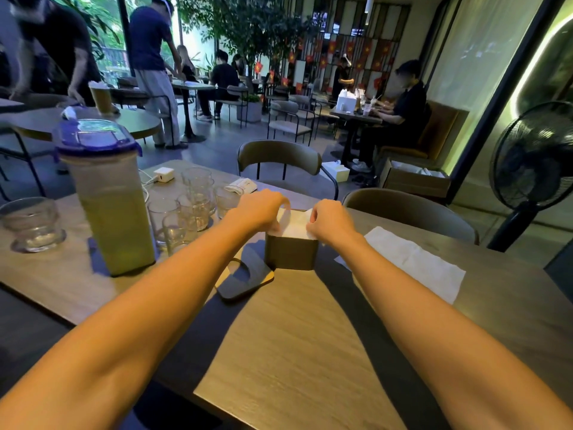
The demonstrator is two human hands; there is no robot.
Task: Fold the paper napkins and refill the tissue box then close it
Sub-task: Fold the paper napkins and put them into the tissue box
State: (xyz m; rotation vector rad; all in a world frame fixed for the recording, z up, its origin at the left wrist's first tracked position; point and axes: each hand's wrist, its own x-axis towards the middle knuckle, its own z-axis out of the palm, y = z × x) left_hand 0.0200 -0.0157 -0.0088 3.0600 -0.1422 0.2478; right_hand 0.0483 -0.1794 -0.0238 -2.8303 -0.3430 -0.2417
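Nearest, the bare wooden table (294,336) runs up to a dark slotted lid (245,282) lying flat just left of the tissue box (291,252), so the box is not yet closed. Just beyond, both hands sit on the open top of that box: the left hand (260,211) has its fingers curled down onto the left edge of the white folded napkins (294,225), and the right hand (330,220) pinches the stack's right edge between thumb and fingertips, apparently seating the stack inside. To the right, one flat napkin (415,263) lies apart on the table, unfolded. The likely trouble lies here: if the stack goes down crooked or proud of the rim, its corners may crumple and the lid may not sit flush; pressing unevenly could also tip or slide the light box toward the lid. Left of the arms a tall pitcher (110,206) with a blue top stands beside a cluster of empty glasses (192,209), near enough that a wide left elbow reaching for the lid might knock one. Farther off are chairs (279,156), a floor fan (533,156) and seated people.
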